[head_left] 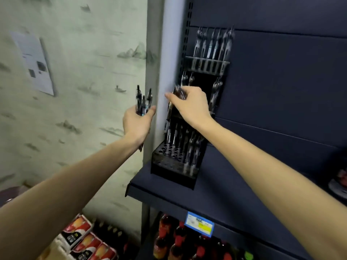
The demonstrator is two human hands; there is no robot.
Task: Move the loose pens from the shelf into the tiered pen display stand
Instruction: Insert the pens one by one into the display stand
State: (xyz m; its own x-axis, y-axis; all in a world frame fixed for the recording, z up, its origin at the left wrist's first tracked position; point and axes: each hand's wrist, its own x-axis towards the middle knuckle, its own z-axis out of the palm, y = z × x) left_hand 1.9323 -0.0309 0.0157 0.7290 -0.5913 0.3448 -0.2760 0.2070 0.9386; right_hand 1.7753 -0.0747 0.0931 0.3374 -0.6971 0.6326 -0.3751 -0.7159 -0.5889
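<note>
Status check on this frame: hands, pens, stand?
Left hand grips a bundle of pens. Right hand pinches one pen at the stand's middle tier. Nothing blocking.

One tiered pen display stand (189, 117) stands behind the right hand (191, 106), with three tiers. About four pens (143, 102) are bunched in the left hand (138, 122); one pen (179, 93) is in the right. Blur keeps the stand's own pens from being counted exactly.
</note>
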